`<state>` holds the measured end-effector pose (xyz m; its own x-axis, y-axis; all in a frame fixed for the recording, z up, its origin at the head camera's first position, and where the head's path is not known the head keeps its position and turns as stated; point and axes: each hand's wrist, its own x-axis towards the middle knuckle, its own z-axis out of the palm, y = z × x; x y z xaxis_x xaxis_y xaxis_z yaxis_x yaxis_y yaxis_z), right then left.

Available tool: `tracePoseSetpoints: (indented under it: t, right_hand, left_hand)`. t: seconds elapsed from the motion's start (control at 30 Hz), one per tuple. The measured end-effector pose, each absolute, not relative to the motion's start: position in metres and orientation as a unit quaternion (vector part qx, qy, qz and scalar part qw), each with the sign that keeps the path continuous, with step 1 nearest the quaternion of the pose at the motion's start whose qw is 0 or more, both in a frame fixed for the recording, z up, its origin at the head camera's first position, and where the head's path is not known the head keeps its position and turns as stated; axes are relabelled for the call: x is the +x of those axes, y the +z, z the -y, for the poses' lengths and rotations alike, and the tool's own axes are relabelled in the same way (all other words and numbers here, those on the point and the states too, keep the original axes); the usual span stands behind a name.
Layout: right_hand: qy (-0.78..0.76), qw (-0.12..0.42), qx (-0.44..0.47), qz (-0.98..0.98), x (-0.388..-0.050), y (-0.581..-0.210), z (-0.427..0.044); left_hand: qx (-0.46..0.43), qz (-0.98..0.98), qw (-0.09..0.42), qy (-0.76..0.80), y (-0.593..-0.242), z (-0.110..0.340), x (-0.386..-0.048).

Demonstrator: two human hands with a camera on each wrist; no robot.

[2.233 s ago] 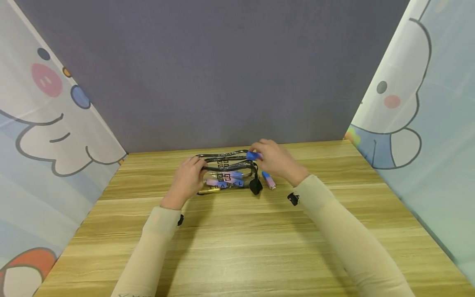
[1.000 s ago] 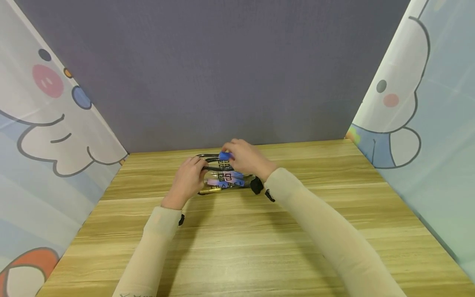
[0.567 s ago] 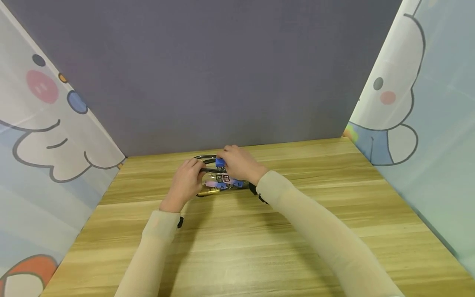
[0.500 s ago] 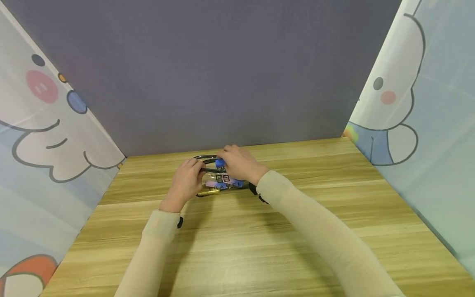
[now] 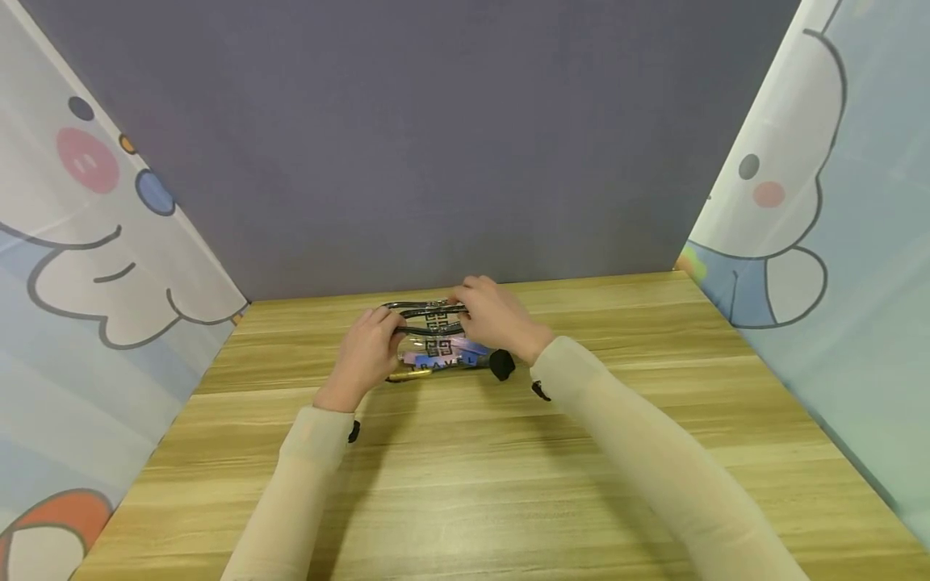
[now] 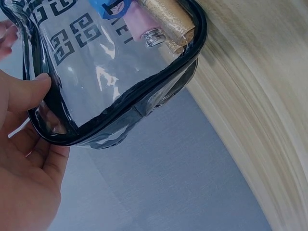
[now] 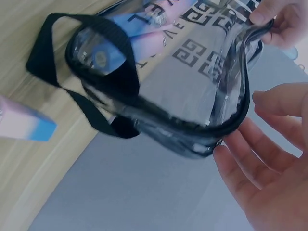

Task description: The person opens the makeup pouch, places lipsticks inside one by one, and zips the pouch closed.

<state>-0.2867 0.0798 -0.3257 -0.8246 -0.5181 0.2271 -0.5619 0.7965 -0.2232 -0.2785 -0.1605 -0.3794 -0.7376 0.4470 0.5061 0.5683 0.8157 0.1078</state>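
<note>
A clear travel pouch [image 5: 438, 345] with black piping and printed letters stands at the back of the table, its top open. My left hand [image 5: 366, 351] pinches its left upper rim, the thumb [image 6: 36, 91] on one side and fingers on the other. At the right end is my right hand [image 5: 501, 321], thumb spread apart and fingertips [image 7: 236, 142] against the rim, with nothing gripped. Several pink-and-blue tubes [image 7: 137, 50] and a glittery gold tube [image 6: 168, 19] lie inside. One more pink-and-blue tube [image 7: 24, 120] rests outside on the table, hidden in the head view.
A black strap loop [image 7: 45, 53] sticks out from the pouch's right end. The wood-grain table [image 5: 465, 484] spreads out in front. A dark grey panel [image 5: 465, 145] rises behind it, with cartoon-printed curtains [image 5: 785, 161] on both sides.
My right hand carried a pink-and-blue tube leftward from the right over the pouch's opening and let it go inside. It is now back at the rim, slightly right. My left hand kept its hold.
</note>
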Motion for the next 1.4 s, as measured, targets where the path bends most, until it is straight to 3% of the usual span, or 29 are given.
tracePoseSetpoints:
  t: [0.77,1.4]
  right_hand:
    - [0.212,0.061,0.184,0.958,-0.296,-0.35,-0.14]
    - [0.208,-0.048,0.118,0.97,-0.298,-0.39,-0.152]
  left_hand:
    - [-0.278,0.921,0.239,-0.129,-0.377,0.16,-0.277]
    - [-0.274,0.924,0.233,-0.129,-0.378,0.16,-0.276]
